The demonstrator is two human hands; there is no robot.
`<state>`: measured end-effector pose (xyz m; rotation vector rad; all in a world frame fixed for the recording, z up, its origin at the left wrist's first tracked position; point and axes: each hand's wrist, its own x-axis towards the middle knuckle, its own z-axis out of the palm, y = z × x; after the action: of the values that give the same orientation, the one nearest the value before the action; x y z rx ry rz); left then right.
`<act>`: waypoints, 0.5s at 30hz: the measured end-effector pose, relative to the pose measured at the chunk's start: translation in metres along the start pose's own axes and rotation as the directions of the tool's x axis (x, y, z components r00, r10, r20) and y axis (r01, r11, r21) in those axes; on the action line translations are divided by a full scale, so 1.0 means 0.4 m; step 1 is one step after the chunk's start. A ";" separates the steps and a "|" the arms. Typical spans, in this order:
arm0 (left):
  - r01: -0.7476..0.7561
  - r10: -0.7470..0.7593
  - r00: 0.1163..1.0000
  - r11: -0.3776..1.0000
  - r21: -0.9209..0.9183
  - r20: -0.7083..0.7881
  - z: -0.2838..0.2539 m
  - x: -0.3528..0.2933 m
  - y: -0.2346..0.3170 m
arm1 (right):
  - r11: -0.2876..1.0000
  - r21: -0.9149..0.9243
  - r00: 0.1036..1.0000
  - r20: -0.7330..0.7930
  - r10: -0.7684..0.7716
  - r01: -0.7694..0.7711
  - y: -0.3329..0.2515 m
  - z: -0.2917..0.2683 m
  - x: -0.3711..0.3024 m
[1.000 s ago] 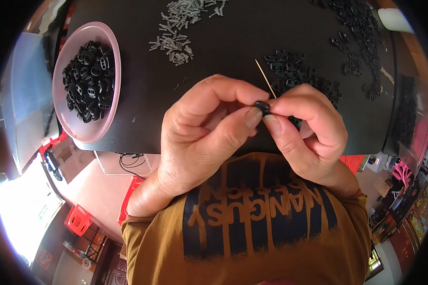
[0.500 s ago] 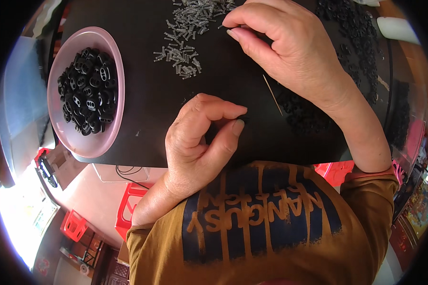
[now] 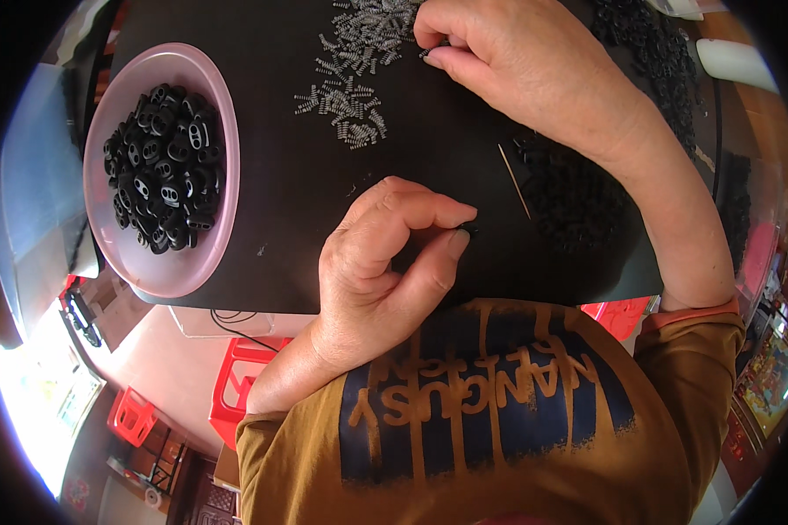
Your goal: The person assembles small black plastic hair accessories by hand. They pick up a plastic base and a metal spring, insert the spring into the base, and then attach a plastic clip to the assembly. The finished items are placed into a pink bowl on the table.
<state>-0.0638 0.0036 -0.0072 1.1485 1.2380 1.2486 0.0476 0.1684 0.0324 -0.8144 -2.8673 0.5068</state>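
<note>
My left hand is held over the near part of the table, thumb and forefinger pinched on a small black plastic part that is mostly hidden. At the far side, my right hand has its thumb and forefinger drawn together beside the right edge of a pile of small metal springs. What lies between those fingertips is too small to make out. A looser cluster of springs lies nearer to me.
A pink plastic bowl full of black oval parts with two holes stands at the left. A thin wooden stick lies next to small black parts. More black parts spread along the far right of the black table.
My right hand has closed in at the edge of the spring pile, its fingertips slightly lower. The left hand keeps its pinch. The whole view has shifted a little.
</note>
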 end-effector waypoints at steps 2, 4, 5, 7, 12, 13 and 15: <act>0.011 -0.010 0.999 1.000 -0.008 0.052 -0.006 -0.004 -0.001 | 0.999 0.026 0.996 0.079 0.041 -0.043 -0.007 -0.023 0.009; 0.014 -0.013 0.999 1.000 -0.007 0.047 -0.007 -0.005 0.000 | 1.000 0.004 1.000 0.019 -0.013 0.013 0.009 -0.002 0.010; 0.015 -0.015 0.999 1.000 -0.007 0.044 -0.007 -0.005 0.001 | 0.999 -0.009 0.999 -0.009 -0.041 0.041 0.014 0.005 0.010; 0.019 -0.019 0.999 1.000 -0.012 0.036 -0.005 -0.006 0.001 | 1.000 -0.027 1.000 0.019 -0.013 0.013 0.010 0.004 0.011; 0.019 -0.019 1.000 1.000 -0.002 0.013 -0.004 -0.004 0.003 | 0.995 0.098 1.000 -0.023 0.002 0.000 0.009 0.002 -0.004; 0.013 -0.013 1.000 1.000 0.003 -0.015 -0.001 -0.002 0.003 | 0.993 0.111 0.997 -0.079 -0.026 0.034 0.006 -0.001 -0.009; 0.008 -0.008 0.999 1.000 0.001 -0.041 0.001 -0.001 0.002 | 0.972 0.234 0.989 -0.143 0.027 0.008 -0.012 -0.011 -0.021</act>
<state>-0.0634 0.0034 -0.0063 1.1228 1.2729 1.2707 0.0531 0.1613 0.0381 -0.7896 -2.6088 0.7373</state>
